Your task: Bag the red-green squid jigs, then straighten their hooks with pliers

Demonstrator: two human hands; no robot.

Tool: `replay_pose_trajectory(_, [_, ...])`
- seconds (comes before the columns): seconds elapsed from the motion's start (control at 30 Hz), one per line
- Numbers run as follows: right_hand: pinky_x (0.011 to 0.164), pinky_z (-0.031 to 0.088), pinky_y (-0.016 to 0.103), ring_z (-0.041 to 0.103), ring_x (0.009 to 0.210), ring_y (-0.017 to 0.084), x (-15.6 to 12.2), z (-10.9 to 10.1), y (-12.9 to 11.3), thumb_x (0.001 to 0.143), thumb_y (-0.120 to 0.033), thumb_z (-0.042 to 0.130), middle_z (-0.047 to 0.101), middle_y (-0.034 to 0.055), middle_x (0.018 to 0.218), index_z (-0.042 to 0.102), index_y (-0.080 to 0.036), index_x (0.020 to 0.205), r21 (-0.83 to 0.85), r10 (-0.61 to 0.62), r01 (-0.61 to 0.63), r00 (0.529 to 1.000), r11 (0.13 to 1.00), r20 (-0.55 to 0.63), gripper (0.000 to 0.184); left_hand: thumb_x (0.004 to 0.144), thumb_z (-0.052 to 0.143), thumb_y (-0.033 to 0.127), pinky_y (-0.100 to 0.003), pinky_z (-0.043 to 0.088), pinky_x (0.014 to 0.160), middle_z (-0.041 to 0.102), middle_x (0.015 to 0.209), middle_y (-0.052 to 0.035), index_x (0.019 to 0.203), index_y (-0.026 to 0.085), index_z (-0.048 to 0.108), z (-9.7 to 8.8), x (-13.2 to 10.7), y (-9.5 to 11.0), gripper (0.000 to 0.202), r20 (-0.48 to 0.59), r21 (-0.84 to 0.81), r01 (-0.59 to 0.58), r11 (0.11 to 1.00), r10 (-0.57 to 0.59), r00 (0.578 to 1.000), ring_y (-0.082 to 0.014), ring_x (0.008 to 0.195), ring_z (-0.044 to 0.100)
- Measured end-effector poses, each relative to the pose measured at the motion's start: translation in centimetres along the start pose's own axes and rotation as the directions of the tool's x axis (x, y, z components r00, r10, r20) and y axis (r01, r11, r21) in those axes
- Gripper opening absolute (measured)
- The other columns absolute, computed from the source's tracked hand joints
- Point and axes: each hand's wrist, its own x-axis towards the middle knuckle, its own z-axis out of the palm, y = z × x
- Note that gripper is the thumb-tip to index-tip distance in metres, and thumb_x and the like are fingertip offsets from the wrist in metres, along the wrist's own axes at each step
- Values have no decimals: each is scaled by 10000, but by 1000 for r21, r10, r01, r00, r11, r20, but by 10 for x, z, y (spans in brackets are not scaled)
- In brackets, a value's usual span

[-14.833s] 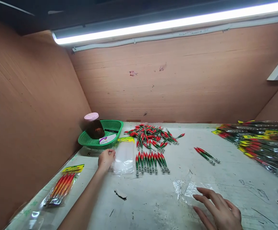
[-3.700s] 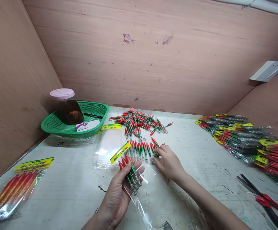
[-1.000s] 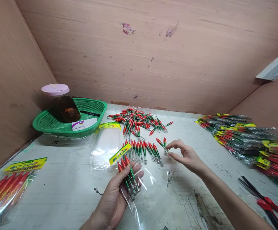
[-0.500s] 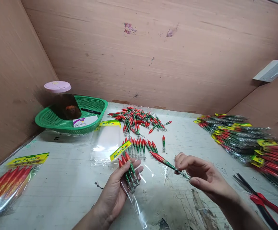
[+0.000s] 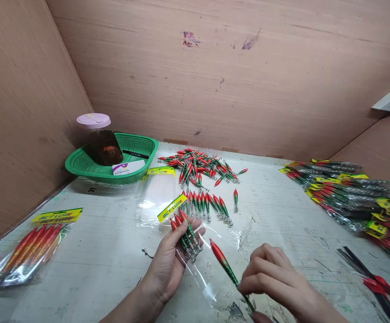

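Note:
My left hand [image 5: 169,258] grips a clear plastic bag [image 5: 210,294] with a yellow BCT LURE header [image 5: 172,208]. Several red and green squid jigs [image 5: 188,231] lie in it under my thumb, hooks toward me. In my right hand [image 5: 275,278] is a single squid jig [image 5: 225,261], pinched near its hooked end, its red tip pointing up and left toward the bag. The right thumb is partly cut off by the lower frame edge. Beyond my hands a row of jigs [image 5: 203,206] lies side by side, with a loose pile [image 5: 198,166] behind it.
Filled bags of jigs [image 5: 336,193] are stacked at the right, above red-handled scissors [image 5: 376,282]. Flat bags [image 5: 157,193] lie beside a green basket [image 5: 137,143] holding a lidded cup [image 5: 105,148]. A bag of orange lures [image 5: 33,251] lies at left. Wooden walls enclose the back and sides.
My right hand has moved down and toward me with the jig, which now tilts more steeply. My left hand keeps its hold on the bag. The whole view has shifted slightly.

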Motion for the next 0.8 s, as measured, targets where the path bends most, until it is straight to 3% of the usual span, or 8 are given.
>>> replay_pose_trajectory(0.07, [804,385,347,543,842,186,3,19,3,841,-97,583,659,17,838,608,-208,978,-164,-19,-7,987,986,-160,178,876,594,145,-271,609,678,761,947,-114,995,107,673,-1,0,-2,148,0,8,-4,1000,4,1000,-199,792,737])
replay_pose_trajectory(0.13, [836,350,364,546,821,186,8,37,5,846,-80,545,672,14,802,636,-197,956,-299,-72,-31,942,954,-328,184,868,598,132,-257,605,674,762,922,-115,980,102,684,-2,1,-4,144,-3,21,-6,1000,6,1000,-192,774,735])
replay_pose_trajectory(0.2, [849,324,370,552,806,185,15,51,6,883,-83,490,684,19,780,660,-181,936,-402,-146,-34,901,915,-408,203,864,599,125,-247,602,694,760,919,-118,979,97,693,-3,0,-6,151,8,27,-11,1000,11,1000,-189,786,733])
replay_pose_trajectory(0.37, [880,317,393,590,875,212,23,59,1,973,-133,370,732,71,913,679,-128,1032,-503,-197,-43,889,863,-413,315,873,586,140,-288,599,780,755,929,-125,996,95,703,0,-3,-6,176,59,32,-15,999,13,998,-221,883,724])
replay_pose_trajectory(0.5, [875,333,403,594,916,228,23,58,-2,963,-134,410,737,73,982,683,-149,903,-447,-161,-95,850,890,-501,280,879,574,137,-311,595,810,757,903,-120,965,98,710,3,-6,-4,166,38,37,5,999,-6,999,-228,892,724])
replay_pose_trajectory(0.7, [793,368,382,524,741,174,28,62,1,915,-108,493,640,57,763,650,-145,820,-412,-134,-146,805,899,-578,187,867,586,124,-311,608,768,757,937,-115,983,103,698,3,-6,-4,162,34,18,-8,1000,8,999,-210,814,733])
replay_pose_trajectory(0.8, [766,366,357,505,708,151,34,59,0,882,-93,561,614,33,745,633,-147,835,-405,-129,-167,782,899,-609,102,855,598,113,-322,616,736,758,940,-103,1033,121,681,4,-6,-4,197,52,-10,-31,999,32,998,-209,793,735])
